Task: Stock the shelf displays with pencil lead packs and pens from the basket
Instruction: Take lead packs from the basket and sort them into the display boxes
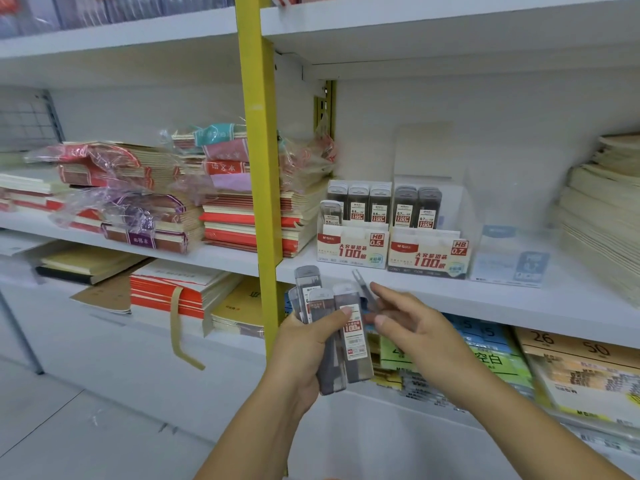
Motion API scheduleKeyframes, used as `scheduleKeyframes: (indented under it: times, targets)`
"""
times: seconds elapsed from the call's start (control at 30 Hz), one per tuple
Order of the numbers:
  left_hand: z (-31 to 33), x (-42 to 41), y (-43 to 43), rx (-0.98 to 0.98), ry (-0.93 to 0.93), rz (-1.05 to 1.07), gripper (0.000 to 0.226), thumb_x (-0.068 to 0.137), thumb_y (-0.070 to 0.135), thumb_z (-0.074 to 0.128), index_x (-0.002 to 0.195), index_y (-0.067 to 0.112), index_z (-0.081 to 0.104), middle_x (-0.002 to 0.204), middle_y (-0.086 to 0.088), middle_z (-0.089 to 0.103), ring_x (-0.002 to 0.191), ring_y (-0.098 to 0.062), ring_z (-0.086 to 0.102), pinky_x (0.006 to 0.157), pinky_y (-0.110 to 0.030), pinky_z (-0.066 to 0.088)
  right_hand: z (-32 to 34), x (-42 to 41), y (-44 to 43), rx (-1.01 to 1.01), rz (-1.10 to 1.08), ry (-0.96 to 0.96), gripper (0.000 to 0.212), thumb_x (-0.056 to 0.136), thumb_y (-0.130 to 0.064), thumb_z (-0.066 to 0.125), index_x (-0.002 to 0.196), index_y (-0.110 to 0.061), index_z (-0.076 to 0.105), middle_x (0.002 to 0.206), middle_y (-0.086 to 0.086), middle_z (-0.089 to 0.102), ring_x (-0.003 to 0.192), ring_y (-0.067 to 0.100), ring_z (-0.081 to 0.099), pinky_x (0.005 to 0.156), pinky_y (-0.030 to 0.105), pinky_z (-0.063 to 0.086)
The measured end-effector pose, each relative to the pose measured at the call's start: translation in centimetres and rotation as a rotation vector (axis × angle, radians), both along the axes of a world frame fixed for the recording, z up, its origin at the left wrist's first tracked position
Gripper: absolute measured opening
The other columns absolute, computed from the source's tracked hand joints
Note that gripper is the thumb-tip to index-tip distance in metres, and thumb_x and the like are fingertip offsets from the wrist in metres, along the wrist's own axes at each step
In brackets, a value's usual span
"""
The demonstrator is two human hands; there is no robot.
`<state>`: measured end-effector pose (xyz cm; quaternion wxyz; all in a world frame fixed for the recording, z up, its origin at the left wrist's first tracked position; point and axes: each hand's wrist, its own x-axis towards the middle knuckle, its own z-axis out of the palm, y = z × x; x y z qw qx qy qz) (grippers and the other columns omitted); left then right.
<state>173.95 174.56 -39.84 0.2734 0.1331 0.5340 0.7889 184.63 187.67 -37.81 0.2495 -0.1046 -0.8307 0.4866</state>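
Note:
My left hand (pixel 304 344) grips a fanned bunch of several grey pencil lead packs (pixel 332 327) with red-and-white labels, held below the shelf edge. My right hand (pixel 412 323) is just to their right, its fingers pinching the edge of one thin pack (pixel 363 289) that sticks up from the bunch. On the white shelf (pixel 450 299) above stand two display boxes: the HB 0.5 box (pixel 353 247) with several packs in it, and the HB 0.7 box (pixel 427 254) with two packs at its left. The basket is out of view.
A yellow upright post (pixel 259 168) divides the shelving. Stacks of red and cream notebooks (pixel 242 216) fill the left bay. A clear empty display (pixel 509 251) sits right of the 0.7 box, then a tall cream paper stack (pixel 602 216). Label sheets (pixel 491 358) lie on the lower shelf.

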Motion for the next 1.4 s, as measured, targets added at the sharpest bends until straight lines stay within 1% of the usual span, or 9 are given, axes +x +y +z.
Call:
scheduleKeyframes:
  times: [0.1,0.27,0.4,0.53,0.67,0.8,1.0,1.17,1.4]
  targets:
    - [0.2,-0.7,-0.3,0.010,-0.018,0.043,0.025,0.086,0.013,0.076,0.109,0.020,0.070,0.094,-0.011,0.079,0.086,-0.033,0.076,0.077,-0.053,0.061,0.4,0.2,0.0,-0.167,-0.014,0.010,0.039,0.102,-0.018,0.046,0.109,-0.053,0.061,0.104,-0.023,0.072,0.097,-0.003,0.068,0.073,0.016,0.056]
    - [0.4,-1.0,-0.3,0.039,-0.020,0.035,0.025,0.086,0.014,0.077,0.108,0.023,0.069,0.095,-0.009,0.079,0.084,-0.031,0.077,0.074,-0.052,0.062,0.3,-0.4,-0.4,-0.297,-0.018,0.023,0.028,0.100,-0.013,0.049,0.116,-0.033,0.061,0.103,-0.009,0.075,0.095,0.009,0.071,0.082,0.034,0.056]
    - [0.0,-1.8,-0.8,0.033,-0.027,0.055,0.027,0.085,0.016,0.077,0.110,0.023,0.068,0.095,-0.008,0.080,0.084,-0.031,0.077,0.076,-0.053,0.062,0.5,-0.8,-0.5,-0.263,-0.068,0.050,0.017,0.097,-0.019,0.056,0.107,-0.032,0.060,0.095,-0.014,0.075,0.084,0.001,0.070,0.061,0.011,0.051]
    - [0.7,-3.6,-1.3,0.097,-0.040,0.085,0.028,0.086,0.013,0.075,0.113,0.019,0.069,0.096,-0.011,0.079,0.083,-0.030,0.077,0.074,-0.048,0.062,4.5,-2.4,0.1,-0.070,-0.122,0.200,0.031,0.088,-0.013,0.068,0.107,-0.032,0.054,0.101,-0.018,0.071,0.092,0.001,0.069,0.076,0.028,0.060]
    - [1.5,-5.5,-1.6,0.183,-0.067,0.097,0.025,0.088,0.011,0.071,0.112,0.018,0.068,0.095,-0.011,0.079,0.079,-0.025,0.078,0.059,-0.037,0.061,10.7,-5.9,0.5,0.231,-0.041,0.348,0.065,0.087,-0.005,0.067,0.122,-0.053,0.042,0.102,-0.018,0.065,0.089,0.006,0.070,0.064,0.030,0.061]
    - [1.7,-6.9,-1.6,0.188,-0.067,0.134,0.028,0.087,0.012,0.073,0.113,0.020,0.067,0.095,-0.010,0.079,0.084,-0.027,0.077,0.081,-0.049,0.061,12.9,-9.8,1.1,0.599,-0.147,0.295,0.047,0.092,-0.019,0.062,0.113,-0.057,0.046,0.092,-0.019,0.064,0.081,0.005,0.066,0.070,0.037,0.060]
    - [1.4,-7.5,-0.9,0.162,-0.087,0.132,0.030,0.085,0.019,0.078,0.113,0.023,0.067,0.097,-0.007,0.079,0.091,-0.030,0.076,0.088,-0.058,0.058,13.9,-12.3,3.5,0.745,-0.217,0.305,0.040,0.091,-0.023,0.064,0.119,-0.049,0.052,0.089,-0.026,0.056,0.083,-0.011,0.057,0.061,0.004,0.045]
    - [1.2,-7.6,-0.4,0.149,-0.071,0.136,0.032,0.085,0.020,0.078,0.114,0.025,0.067,0.097,-0.004,0.079,0.091,-0.029,0.076,0.086,-0.056,0.059,13.1,-14.1,4.4,0.864,-0.231,0.109,0.035,0.095,-0.028,0.059,0.130,-0.033,0.059,0.102,-0.006,0.056,0.089,0.012,0.055,0.074,0.014,0.036]
    - [1.6,-7.3,-0.8,0.152,-0.042,0.100,0.033,0.086,0.017,0.076,0.118,0.021,0.067,0.099,-0.007,0.079,0.091,-0.029,0.076,0.088,-0.056,0.059,12.6,-14.9,4.5,0.999,-0.362,-0.031,0.031,0.093,-0.030,0.063,0.123,-0.025,0.062,0.110,0.002,0.060,0.097,0.022,0.059,0.081,0.038,0.050]
